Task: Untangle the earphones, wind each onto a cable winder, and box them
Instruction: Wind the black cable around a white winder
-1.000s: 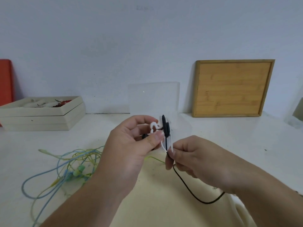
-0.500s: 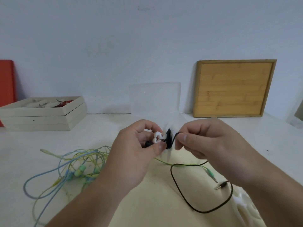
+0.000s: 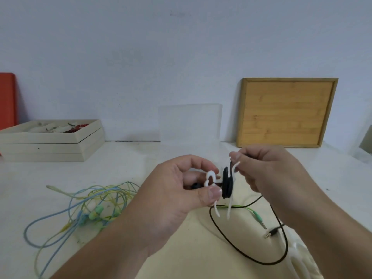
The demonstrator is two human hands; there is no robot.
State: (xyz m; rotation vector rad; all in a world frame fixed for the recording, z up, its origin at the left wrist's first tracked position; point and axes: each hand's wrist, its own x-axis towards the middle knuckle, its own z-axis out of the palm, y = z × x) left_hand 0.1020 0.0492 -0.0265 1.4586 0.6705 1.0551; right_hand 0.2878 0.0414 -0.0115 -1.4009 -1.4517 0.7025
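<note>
My left hand [image 3: 177, 196] pinches a white cable winder [image 3: 211, 178] above the table's middle. Black earphone cable [image 3: 227, 184] is coiled round the winder in a thick bundle. My right hand [image 3: 267, 172] pinches the black cable just above the winder. The loose part of the black cable [image 3: 247, 256] loops down over the table and ends in a plug [image 3: 271, 232]. A tangle of blue, yellow and green earphones [image 3: 92, 210] lies on the table to the left. A clear plastic box [image 3: 191, 123] stands behind my hands.
A green plug [image 3: 259, 218] on a green cable lies under my right hand. More white winders [image 3: 300, 256] lie at the lower right. Stacked beige trays [image 3: 50, 139] sit at back left, a red board [image 3: 7, 101] beside them. A bamboo tray [image 3: 285, 113] leans on the wall.
My right hand has risen from below the winder to above it, carrying the black cable round. The coil on the winder has grown and the loose loop on the table is shorter.
</note>
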